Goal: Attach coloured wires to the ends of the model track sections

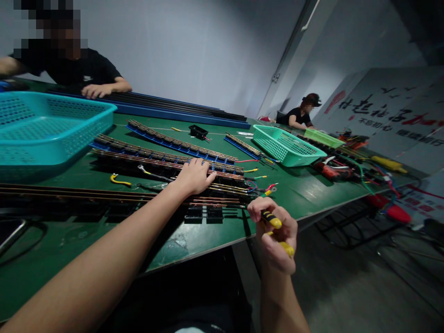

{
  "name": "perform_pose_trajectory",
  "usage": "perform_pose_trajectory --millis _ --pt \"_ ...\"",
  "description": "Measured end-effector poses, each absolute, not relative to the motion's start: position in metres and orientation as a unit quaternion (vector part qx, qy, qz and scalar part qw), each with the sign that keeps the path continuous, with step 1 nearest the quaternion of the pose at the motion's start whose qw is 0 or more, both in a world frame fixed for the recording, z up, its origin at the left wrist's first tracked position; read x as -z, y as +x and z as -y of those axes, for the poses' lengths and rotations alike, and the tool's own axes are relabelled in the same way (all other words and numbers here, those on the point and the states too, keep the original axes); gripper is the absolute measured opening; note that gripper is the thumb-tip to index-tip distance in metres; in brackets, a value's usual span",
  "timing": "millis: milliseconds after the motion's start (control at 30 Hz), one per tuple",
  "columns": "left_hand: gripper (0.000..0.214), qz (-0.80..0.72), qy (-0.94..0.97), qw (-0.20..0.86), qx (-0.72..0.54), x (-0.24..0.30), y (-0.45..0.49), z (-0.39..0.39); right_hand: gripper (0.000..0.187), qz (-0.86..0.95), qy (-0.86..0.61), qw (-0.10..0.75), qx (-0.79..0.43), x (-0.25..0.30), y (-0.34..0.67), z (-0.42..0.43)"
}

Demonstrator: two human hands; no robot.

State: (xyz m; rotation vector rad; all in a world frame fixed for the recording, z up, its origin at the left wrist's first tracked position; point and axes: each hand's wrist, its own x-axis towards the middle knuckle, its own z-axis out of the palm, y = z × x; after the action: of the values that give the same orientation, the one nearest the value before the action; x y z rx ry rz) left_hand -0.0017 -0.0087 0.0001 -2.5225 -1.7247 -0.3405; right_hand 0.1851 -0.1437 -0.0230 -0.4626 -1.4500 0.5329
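Observation:
My left hand (194, 176) lies palm down, fingers flat, on a row of long copper-coloured rods (156, 159) fixed in blue and black holders. My right hand (275, 233) is closed round a pair of pliers (272, 219) with yellow and black handles, at the front edge of the table. The jaws point left toward the rod ends, but their tips are hard to make out. Just above this hand are a green-and-yellow wire with a ring terminal (269, 192) and several short coloured leads at the rod ends.
The green table (208, 236) carries a turquoise basket (58, 127) at left and a mint-green basket (287, 145) at right. A red power tool (329, 171) lies beyond it. Co-workers sit at the far left and far right. Long blue and black strips (180, 113) line the back.

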Motion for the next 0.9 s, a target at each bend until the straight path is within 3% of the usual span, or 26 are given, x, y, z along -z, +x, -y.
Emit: perform_pose_trajectory --millis 200,367,500,700,900 --pt "0.047 0.559 -0.821 0.036 0.111 0.001 -0.002 0.007 0.026 0.707 -0.232 0.616 -0.258 0.020 0.185 0.149" --pt "0.047 0.560 -0.821 0.033 0.109 -0.001 -0.002 0.009 0.017 0.639 -0.237 0.693 -0.236 0.033 0.182 0.152" --pt "0.048 0.559 -0.821 0.033 0.108 -0.002 -0.002 0.010 0.014 0.617 -0.257 0.706 -0.233 0.039 0.182 0.152" --pt "0.048 0.558 -0.822 0.033 0.109 -0.002 -0.002 0.010 0.011 0.530 -0.189 0.808 -0.172 0.009 0.181 0.149" --pt "0.048 0.557 -0.822 0.034 0.111 -0.001 -0.003 0.011 0.014 0.591 -0.139 0.776 -0.170 -0.039 0.191 0.115"
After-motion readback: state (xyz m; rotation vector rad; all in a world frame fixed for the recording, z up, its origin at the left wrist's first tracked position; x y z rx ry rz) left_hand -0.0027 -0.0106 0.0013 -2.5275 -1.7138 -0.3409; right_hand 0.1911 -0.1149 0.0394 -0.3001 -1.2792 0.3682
